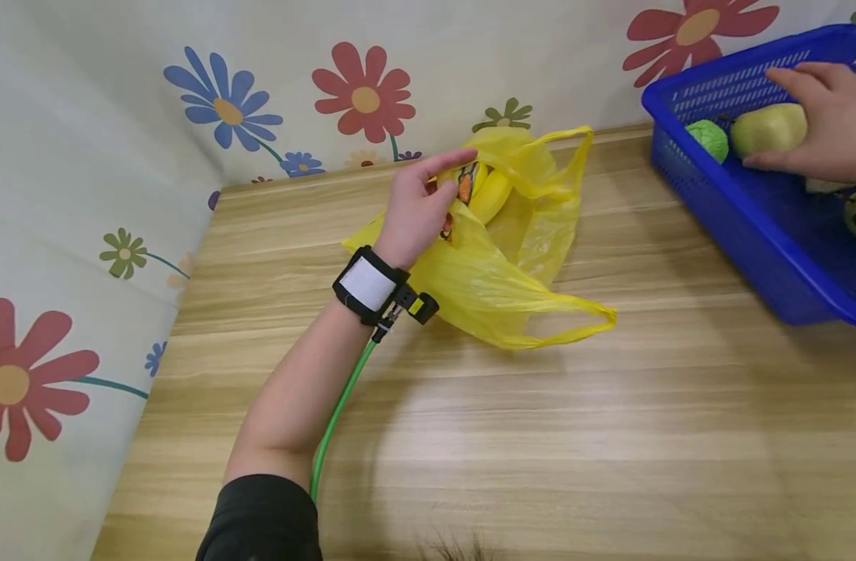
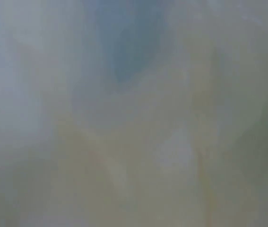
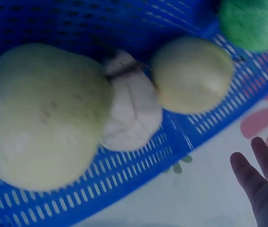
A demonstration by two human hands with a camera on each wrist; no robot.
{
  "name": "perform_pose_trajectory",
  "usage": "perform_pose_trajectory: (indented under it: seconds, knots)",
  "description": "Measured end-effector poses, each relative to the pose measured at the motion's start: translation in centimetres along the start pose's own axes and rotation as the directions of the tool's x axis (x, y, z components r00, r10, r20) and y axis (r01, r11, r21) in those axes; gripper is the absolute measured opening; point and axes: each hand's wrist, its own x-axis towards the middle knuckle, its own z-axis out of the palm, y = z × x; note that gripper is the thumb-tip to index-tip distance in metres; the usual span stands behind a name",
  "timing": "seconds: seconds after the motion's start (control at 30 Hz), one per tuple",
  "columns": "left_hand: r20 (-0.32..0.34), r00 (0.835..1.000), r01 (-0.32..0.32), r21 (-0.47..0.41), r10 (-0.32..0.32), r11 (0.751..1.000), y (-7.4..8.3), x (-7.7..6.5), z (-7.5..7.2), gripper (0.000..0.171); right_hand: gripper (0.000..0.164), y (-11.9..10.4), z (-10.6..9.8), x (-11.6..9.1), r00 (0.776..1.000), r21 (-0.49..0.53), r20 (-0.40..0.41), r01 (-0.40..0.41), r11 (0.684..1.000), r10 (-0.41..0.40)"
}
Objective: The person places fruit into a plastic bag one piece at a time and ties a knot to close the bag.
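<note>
My left hand (image 1: pixel 417 206) holds the rim of a yellow plastic bag (image 1: pixel 470 284), index finger stretched along its edge. Inside the bag lie yellow bananas (image 1: pixel 491 195) and something with an orange-and-black print (image 1: pixel 466 185). Over the blue basket, my right hand (image 1: pixel 838 125) has thumb and fingers spread beside a pale yellow-green round fruit (image 1: pixel 770 130). Its fingers (image 3: pixel 254 177) stand apart from that fruit (image 3: pixel 193 75) in the right wrist view. A crumpled green ball (image 1: pixel 709 140) lies next to the fruit. The left wrist view is too blurred to read.
The blue perforated basket (image 1: pixel 744 249) stands at the right of the wooden table (image 1: pixel 540 452). It also contains a whitish wrinkled item (image 3: pixel 131 109) and a large pale green round fruit (image 3: pixel 44 118). A flower-patterned covering (image 1: pixel 259 47) rises behind. A green cable (image 1: pixel 340 405) follows my left forearm.
</note>
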Motion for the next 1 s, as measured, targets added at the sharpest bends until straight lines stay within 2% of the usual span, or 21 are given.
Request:
perform_pose_trajectory:
  seconds: [0.2,0.4,0.53,0.7,0.83,1.0]
  knots:
    - [0.021,1.000,0.004,-0.006,-0.003,1.000,0.0,0.2,0.5,0.037,0.101,-0.7,2.0,1.2,0.985,-0.148,0.175,0.029,0.989,-0.003]
    - [0.026,1.000,0.007,-0.017,-0.006,1.000,-0.3,0.3,0.6,0.037,0.079,-1.7,2.5,2.9,0.964,-0.221,0.259,0.126,0.967,-0.066]
    - [0.034,0.999,-0.003,-0.008,0.003,1.000,-0.5,0.3,0.8,0.037,0.064,-1.2,3.3,3.5,0.950,-0.225,0.289,0.186,0.956,-0.117]
    - [0.037,0.999,0.004,-0.013,-0.004,1.000,-0.6,0.3,0.9,0.037,0.049,-0.4,4.1,4.1,0.933,-0.174,0.306,0.248,0.953,-0.187]
    - [0.032,0.999,0.007,-0.023,-0.006,1.000,-0.6,0.3,0.8,0.037,0.047,-0.4,4.4,4.5,0.929,-0.104,0.284,0.278,0.955,-0.239]
    - [0.027,1.000,0.009,-0.018,-0.009,1.000,-0.8,0.2,0.8,0.037,0.042,-0.8,4.4,4.3,0.918,-0.090,0.307,0.291,0.953,-0.251]
